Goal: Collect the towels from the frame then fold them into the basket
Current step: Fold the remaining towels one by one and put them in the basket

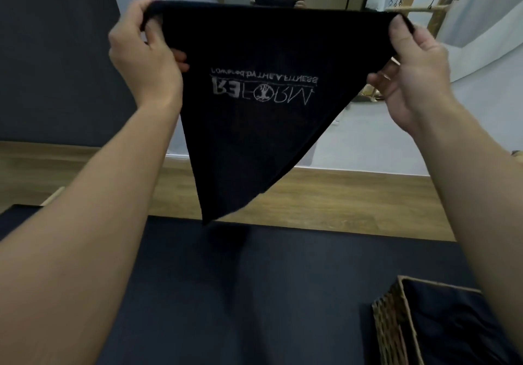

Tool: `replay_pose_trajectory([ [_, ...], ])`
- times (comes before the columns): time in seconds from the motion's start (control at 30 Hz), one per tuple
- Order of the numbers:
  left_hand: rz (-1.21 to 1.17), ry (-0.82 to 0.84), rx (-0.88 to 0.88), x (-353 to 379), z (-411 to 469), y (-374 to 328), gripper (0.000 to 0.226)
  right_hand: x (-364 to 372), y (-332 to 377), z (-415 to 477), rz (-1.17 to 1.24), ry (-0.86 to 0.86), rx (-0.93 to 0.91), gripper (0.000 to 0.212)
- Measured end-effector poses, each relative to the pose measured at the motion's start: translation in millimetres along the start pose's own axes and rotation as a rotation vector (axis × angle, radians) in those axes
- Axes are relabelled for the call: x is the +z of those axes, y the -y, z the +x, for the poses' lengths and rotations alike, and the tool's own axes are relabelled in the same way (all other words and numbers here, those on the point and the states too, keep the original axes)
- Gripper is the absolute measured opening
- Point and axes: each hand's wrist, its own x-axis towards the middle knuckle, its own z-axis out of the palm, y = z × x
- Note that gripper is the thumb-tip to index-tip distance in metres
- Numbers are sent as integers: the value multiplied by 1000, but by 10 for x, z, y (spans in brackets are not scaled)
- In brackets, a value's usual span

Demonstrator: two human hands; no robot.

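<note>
Two raised hands stretch a black towel [254, 104].
Left hand [144, 56] and right hand [413, 79] each pinch an upper corner; cloth hangs between, pointing down.

Hands two: left hand [144, 53], right hand [416, 76]; black towel [254, 127] one; wicker basket [392, 316] one

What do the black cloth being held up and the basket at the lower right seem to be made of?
The black towel looks like soft, matte fabric, perhaps cotton terry: it sags to a point between the left hand and right hand, with a pale logo on it. The basket looks like dull tan wicker or rattan: its wall shows a crisscross weave.
</note>
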Motion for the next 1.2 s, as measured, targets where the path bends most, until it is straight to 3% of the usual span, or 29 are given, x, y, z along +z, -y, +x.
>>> replay_pose_trajectory([
  [0.2, -72, -128, -81, -782, -681, -459, 17, -285, 333, -1039, -26, 105, 85, 10],
  [0.43, 69, -19, -341, -1444, -2030, 113, 15, -858, -346, -2041, -265, 423, 716, 15],
  [0.5, 170, 62, -394, -1610, -2427, 335, 15, -1035, -627, -2270, -355, 529, 926, 32],
  [0.63, 301, 233, -553, -1841, -2947, 600, 43, -1288, -1113, -2539, -451, 648, 1171, 38],
  [0.8, 434, 359, -655, -1675, -3009, 994, 44, -1331, -1553, -2447, -507, 557, 1139, 13],
  [1.0, 501, 436, -780, -1175, -2933, 1844, 25, -1206, -2365, -2028, -590, 264, 950, 13],
  [1.2, 602, 472, -796, -436, -2793, 2895, 10, -1175, -3557, -1505, -692, 142, 887, 11],
])
